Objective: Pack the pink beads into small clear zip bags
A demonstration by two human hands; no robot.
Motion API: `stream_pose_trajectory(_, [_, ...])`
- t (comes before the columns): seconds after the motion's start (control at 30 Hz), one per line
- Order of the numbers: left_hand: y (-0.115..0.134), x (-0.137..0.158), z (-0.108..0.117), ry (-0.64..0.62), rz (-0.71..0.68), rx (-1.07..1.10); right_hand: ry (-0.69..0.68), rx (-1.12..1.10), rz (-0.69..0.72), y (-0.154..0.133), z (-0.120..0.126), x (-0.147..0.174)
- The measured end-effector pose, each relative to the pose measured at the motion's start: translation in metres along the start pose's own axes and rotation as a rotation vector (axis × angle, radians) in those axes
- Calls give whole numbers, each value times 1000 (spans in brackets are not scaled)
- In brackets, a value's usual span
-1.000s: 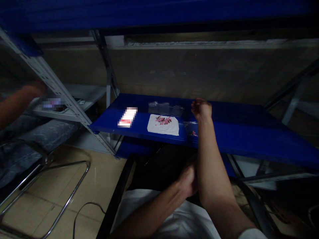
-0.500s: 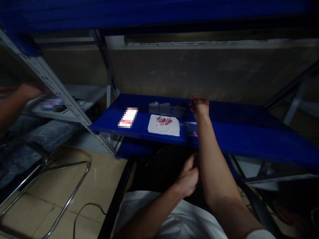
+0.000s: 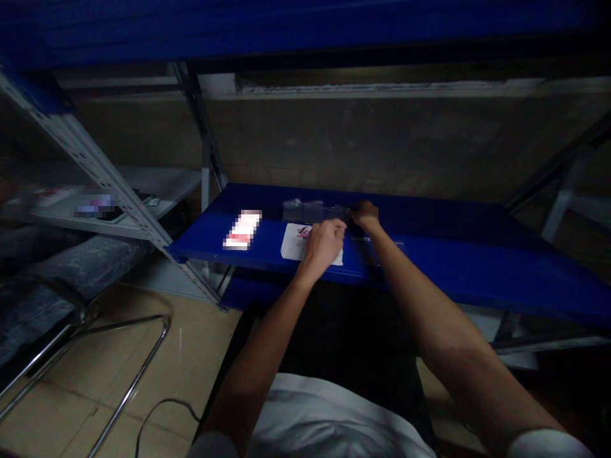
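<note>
Above the right part of a white sheet (image 3: pixel 290 250), my left hand (image 3: pixel 326 243) is closed, its fingers curled and pointing right. Small pink and dark pieces (image 3: pixel 304 233) lie on that sheet, partly covered by the hand. My right hand (image 3: pixel 366 215) is at the right end of a row of clear plastic bags (image 3: pixel 313 210), fingers curled down at the nearest bag. Whatever is between the fingers of either hand is too dark and small to make out. Another clear bag (image 3: pixel 367 252) lies in front of my right hand, partly under the forearm.
A bright blurred-out rectangle (image 3: pixel 243 229) lies left on the blue shelf (image 3: pixel 468 248). A grey perforated post (image 3: pixel 102 162) stands left, and a blue shelf (image 3: pixel 305 32) hangs overhead. Beyond the post are a grey table (image 3: pixel 174 181) and a metal-framed chair (image 3: pixel 128 362).
My left hand has risen from my lap to above the white sheet. My right hand has moved slightly left and down to the bags. The other person's arm at far left has mostly gone from view.
</note>
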State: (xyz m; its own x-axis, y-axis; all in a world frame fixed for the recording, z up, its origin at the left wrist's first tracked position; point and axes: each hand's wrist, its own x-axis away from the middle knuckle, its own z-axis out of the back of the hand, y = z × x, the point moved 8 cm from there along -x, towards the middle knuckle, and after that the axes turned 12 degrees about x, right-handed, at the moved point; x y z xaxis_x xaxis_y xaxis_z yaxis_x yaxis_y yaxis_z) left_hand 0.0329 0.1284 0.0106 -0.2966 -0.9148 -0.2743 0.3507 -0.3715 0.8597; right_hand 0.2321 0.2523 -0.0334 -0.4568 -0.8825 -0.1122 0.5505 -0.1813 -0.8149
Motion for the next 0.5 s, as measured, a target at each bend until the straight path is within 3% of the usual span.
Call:
stream_pose_trajectory(0.1, [-15, -70, 8, -5, 60, -282, 29, 115, -37, 4, -2, 0])
stream_pose_trajectory(0.17, [-24, -94, 1, -64, 88, -374, 37, 157, -47, 5, -3, 0])
stream_pose_trajectory(0.33, [-36, -106, -23, -139, 75, -391, 52, 180, -42, 1, 10, 1])
stream_pose_trajectory(0.5, [-22, -101, -19, -8, -84, -337, 77, 11, 5, -6, 37, 11])
